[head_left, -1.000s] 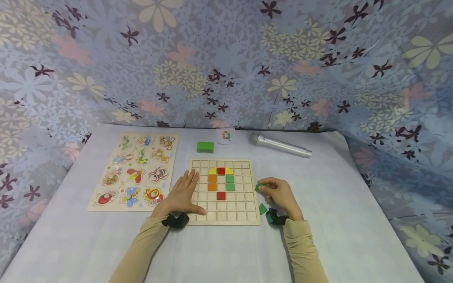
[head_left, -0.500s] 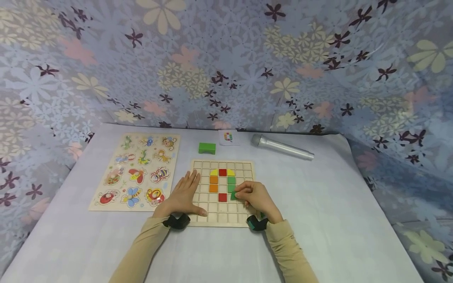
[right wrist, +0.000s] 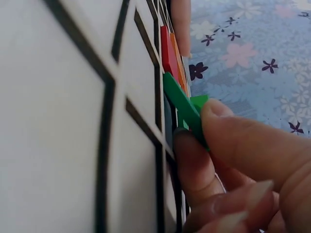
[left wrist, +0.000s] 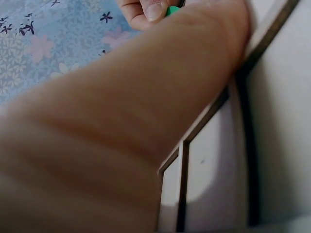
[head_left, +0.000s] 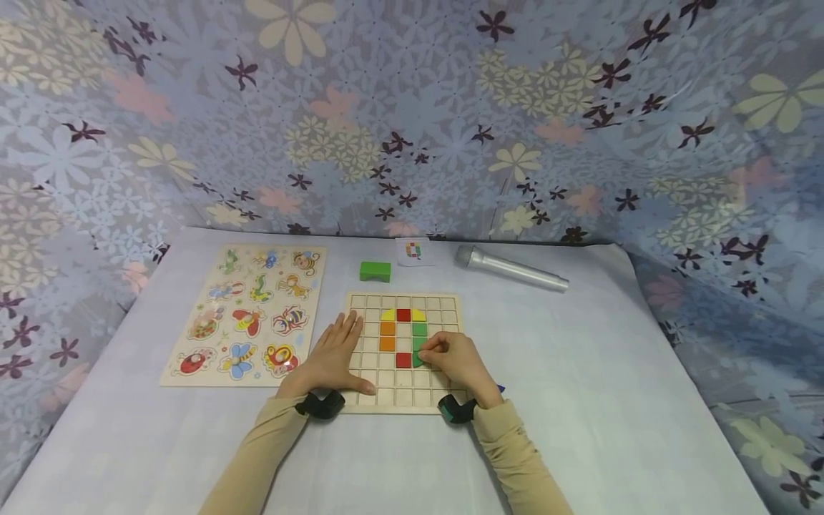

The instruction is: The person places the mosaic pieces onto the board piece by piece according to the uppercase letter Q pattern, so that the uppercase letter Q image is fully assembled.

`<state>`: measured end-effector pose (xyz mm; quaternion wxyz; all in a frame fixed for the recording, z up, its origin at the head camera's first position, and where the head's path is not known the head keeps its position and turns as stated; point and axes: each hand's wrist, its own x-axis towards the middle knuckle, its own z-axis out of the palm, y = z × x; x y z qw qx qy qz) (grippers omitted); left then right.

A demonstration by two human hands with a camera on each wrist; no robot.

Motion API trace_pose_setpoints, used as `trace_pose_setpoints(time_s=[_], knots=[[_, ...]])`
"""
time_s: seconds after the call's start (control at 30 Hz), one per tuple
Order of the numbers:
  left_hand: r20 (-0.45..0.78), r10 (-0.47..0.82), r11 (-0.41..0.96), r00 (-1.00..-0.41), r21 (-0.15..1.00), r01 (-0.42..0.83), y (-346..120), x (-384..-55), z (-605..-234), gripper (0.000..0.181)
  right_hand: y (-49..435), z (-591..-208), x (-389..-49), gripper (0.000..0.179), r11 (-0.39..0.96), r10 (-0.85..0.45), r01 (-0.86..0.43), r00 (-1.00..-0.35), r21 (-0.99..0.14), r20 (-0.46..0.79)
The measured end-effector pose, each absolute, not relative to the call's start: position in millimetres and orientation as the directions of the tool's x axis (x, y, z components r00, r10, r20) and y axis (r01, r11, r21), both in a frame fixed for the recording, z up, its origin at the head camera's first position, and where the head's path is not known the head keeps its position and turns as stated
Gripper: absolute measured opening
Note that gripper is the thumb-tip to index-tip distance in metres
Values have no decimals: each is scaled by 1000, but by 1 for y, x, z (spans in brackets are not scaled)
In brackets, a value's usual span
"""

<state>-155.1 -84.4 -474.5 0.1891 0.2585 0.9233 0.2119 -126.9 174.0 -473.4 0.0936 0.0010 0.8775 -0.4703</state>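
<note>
A pale wooden grid board lies on the table, bearing red, orange, yellow and green tiles. Thumb and fingertips of my right hand pinch a green tile with a rounded edge. It leans at a slant over a cell right beside the lower red tile, below the green square tiles. My left hand rests spread and straight-fingered on the board's left side. In the left wrist view the left thumb area fills much of the picture, with the right fingertips beyond.
A puzzle board of insect pictures lies left. Behind the grid board are a green block, a small picture card and a silver toy microphone. A blue tip shows beside the right wrist.
My right hand has carried the green tile leftward from the board's right edge to the cell beside the lower red tile. The left hand stays in place.
</note>
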Motion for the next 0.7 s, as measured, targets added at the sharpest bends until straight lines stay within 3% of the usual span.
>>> trace_pose_setpoints(time_s=[0.4, 0.53, 0.7], knots=[[-242, 563, 776, -790, 482, 406, -88, -159, -471, 127, 172, -469, -129, 10, 592, -151, 38, -976, -805, -157], [-232, 576, 763, -784, 495, 415, -86, -159, -470, 128, 197, -466, -130, 12, 535, -197, 44, -965, -844, -175], [-240, 574, 769, -783, 487, 414, -85, -157, -474, 131, 247, -470, -123, 28, 487, -245, 73, -945, -870, -216]])
